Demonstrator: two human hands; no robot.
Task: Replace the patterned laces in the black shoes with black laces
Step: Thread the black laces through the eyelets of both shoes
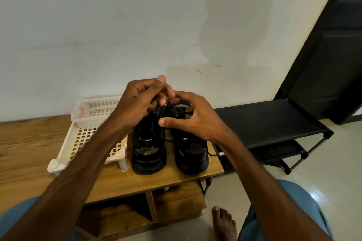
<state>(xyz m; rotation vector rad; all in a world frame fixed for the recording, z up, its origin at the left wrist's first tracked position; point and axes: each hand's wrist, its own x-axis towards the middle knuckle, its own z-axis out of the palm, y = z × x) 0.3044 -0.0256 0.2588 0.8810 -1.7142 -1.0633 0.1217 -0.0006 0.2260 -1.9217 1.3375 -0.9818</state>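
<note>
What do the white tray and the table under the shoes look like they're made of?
The white tray looks like moulded plastic, cream and slightly glossy: a thin grid of square holes with round corner posts. The table shows brown streaky grain with a dull finish, so wood or a wood-look laminate; the picture cannot settle which.

Left hand [137, 100], right hand [197, 118], forearms [88, 154] bare; blue trousers [293, 201]; bare foot [223, 223].

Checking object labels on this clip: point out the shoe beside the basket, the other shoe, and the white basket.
shoe beside the basket [148, 155]: head view, on its heel.
other shoe [191, 157]: head view, on its heel.
white basket [86, 135]: head view, on its lattice floor.
</note>
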